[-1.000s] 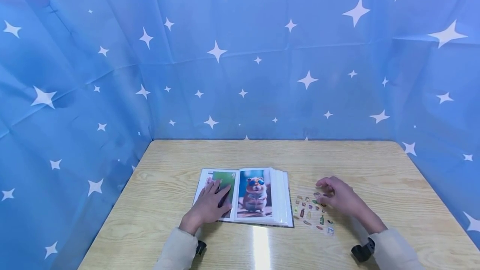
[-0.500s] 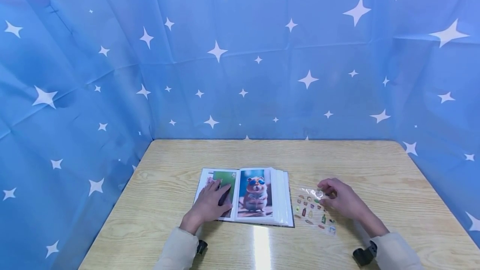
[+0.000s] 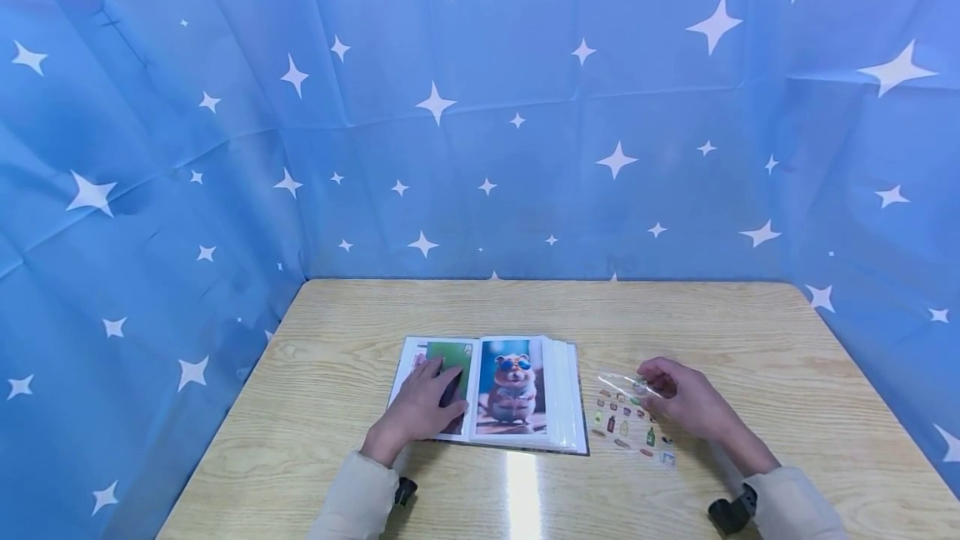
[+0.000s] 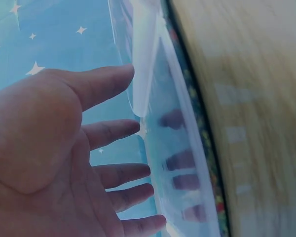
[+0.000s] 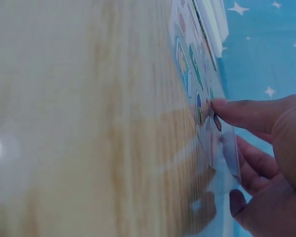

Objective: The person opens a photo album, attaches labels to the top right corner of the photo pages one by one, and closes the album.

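A photo album (image 3: 562,432) lies open on the wooden table. Its right page bears a picture of a hamster (image 3: 512,390) in sunglasses. My left hand (image 3: 422,402) rests on the left page with its fingers spread, covering much of a green picture (image 3: 450,352). In the left wrist view the fingertips meet the glossy page. Right of the album is a clear sticker sheet (image 3: 633,432) with small food and bottle stickers. My right hand (image 3: 686,398) pinches its upper right part. In the right wrist view the thumb (image 5: 246,112) presses one face, with other fingers behind the sheet.
The table (image 3: 360,315) has a light wood grain and a bright light reflection at its front. A blue curtain (image 3: 525,148) with white stars hangs along the back and both sides. A black wrist device (image 3: 731,511) sits by the right sleeve.
The right hand has shifted slightly right, and the sticker sheet has moved with it, its upper edge now showing a glossy reflection. The left hand has stayed on the page.
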### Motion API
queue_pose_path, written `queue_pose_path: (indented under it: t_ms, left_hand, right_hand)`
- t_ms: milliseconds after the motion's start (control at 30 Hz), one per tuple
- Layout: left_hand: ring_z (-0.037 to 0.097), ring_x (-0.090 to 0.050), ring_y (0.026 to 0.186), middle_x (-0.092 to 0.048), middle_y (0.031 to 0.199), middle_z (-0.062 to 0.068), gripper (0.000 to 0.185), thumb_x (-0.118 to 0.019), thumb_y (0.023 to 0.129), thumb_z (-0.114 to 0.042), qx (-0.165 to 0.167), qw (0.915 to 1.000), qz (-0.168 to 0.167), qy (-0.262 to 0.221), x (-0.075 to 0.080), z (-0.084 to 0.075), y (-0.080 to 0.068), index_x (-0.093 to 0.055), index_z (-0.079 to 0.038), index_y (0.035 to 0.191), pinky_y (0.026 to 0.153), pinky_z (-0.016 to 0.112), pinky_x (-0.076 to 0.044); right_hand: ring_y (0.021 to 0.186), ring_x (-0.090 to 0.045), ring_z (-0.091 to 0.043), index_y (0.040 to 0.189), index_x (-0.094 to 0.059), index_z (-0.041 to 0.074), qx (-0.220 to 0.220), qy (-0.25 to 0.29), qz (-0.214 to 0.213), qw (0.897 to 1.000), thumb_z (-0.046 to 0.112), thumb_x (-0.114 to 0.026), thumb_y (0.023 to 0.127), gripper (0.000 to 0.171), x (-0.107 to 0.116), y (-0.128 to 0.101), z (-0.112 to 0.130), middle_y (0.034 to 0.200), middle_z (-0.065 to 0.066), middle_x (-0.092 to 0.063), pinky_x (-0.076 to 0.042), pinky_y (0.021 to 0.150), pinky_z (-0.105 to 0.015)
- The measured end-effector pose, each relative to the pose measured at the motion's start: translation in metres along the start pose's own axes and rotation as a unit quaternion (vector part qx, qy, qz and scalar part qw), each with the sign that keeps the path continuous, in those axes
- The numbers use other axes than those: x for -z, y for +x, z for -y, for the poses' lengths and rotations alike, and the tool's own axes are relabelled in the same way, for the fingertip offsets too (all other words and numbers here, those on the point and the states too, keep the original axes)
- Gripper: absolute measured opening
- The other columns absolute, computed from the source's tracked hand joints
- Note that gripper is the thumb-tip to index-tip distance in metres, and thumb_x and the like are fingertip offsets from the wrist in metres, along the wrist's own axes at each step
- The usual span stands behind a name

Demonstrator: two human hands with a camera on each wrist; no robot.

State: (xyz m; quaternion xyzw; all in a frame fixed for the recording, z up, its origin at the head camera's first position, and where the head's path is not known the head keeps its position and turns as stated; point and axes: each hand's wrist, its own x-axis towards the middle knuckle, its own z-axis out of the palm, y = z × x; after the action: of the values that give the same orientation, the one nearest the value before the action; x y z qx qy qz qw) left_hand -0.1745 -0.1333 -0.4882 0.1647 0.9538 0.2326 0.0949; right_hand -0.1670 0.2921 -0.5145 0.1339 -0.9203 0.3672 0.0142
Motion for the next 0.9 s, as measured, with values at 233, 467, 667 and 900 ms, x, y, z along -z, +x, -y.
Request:
queue_pose_path:
  t_ms: [233, 467, 667, 900]
  left_hand:
    - [0.044, -0.025, 0.146, -0.032, 0.156, 0.025, 0.060, -0.063, 0.096, -0.038, -0.003, 1.0000, 0.000, -0.001, -0.001, -0.004, 0.003, -0.047, -0.011, 0.148, 0.117, 0.060, -0.024]
    - [0.041, -0.031, 0.144, -0.038, 0.154, 0.022, 0.059, -0.063, 0.096, -0.035, -0.018, 0.9998, -0.010, -0.005, -0.002, -0.009, 0.005, -0.048, -0.009, 0.147, 0.116, 0.058, -0.028]
    - [0.040, -0.037, 0.141, -0.042, 0.150, 0.023, 0.055, -0.064, 0.096, -0.030, -0.051, 0.9984, -0.019, -0.019, -0.002, -0.018, 0.009, -0.051, -0.006, 0.144, 0.113, 0.058, -0.033]
    - [0.040, -0.034, 0.143, -0.040, 0.153, 0.021, 0.055, -0.059, 0.099, -0.037, -0.064, 0.9969, -0.004, -0.046, -0.002, -0.031, 0.015, -0.049, -0.010, 0.146, 0.113, 0.058, -0.033]
  right_hand:
    - [0.095, -0.061, -0.021, 0.115, -0.063, 0.004, -0.004, 0.010, 0.008, 1.000, 0.001, -0.080, 0.077, 0.042, -0.001, 0.003, -0.002, 0.103, -0.004, -0.065, -0.053, 0.080, -0.025]
    - [0.092, -0.059, -0.019, 0.121, -0.060, 0.005, -0.014, 0.024, 0.022, 0.999, 0.004, -0.078, 0.080, 0.045, 0.002, 0.006, 0.000, 0.105, -0.007, -0.063, -0.052, 0.075, -0.026]
    - [0.084, -0.058, -0.012, 0.121, -0.061, 0.007, -0.020, 0.026, 0.022, 0.999, 0.004, -0.075, 0.084, 0.040, 0.006, 0.010, 0.003, 0.103, -0.006, -0.064, -0.050, 0.069, -0.024]
    - [0.072, -0.058, -0.009, 0.118, -0.065, 0.004, 0.008, 0.033, 0.008, 0.999, 0.003, -0.073, 0.087, 0.032, 0.021, 0.016, 0.017, 0.095, -0.004, -0.068, -0.049, 0.059, -0.024]
